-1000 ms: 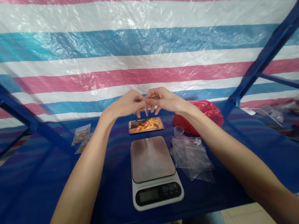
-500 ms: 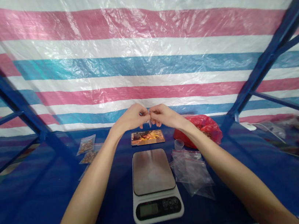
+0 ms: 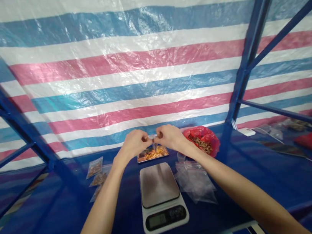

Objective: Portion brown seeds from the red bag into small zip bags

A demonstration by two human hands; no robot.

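At the left, on the blue metal shelf (image 3: 71, 214), lie small clear plastic packets filled with brown bits (image 3: 94, 167), partly behind the left forearm. Next comes the left hand (image 3: 136, 140), its fingertips pinched on one side of a small thin clear plastic bag (image 3: 153, 137). The bag is up in the air between the two hands, above a dark-framed phone with a bright orange-and-gold screen (image 3: 152, 154); it is so small and blurred here that its shape is a fair guess. It should be almost weightless, limp and rather slippery, easy to crease but not to break, best held by the two sides of its top edge. Nearer the person stands a white kitchen scale with a square steel plate (image 3: 159, 185). The right hand (image 3: 170, 136) pinches the bag's other side. By its wrist are a small clear plastic cup (image 3: 180, 155) and flat clear bags with red seal lines (image 3: 196, 183); beyond sits an open shiny red plastic bag (image 3: 214, 140) of brown pieces (image 3: 200, 143).

Counted left to right: three filled packets, one bag in the fingers, one phone, one scale, one cup, at least two overlapping flat bags, one open red bag.
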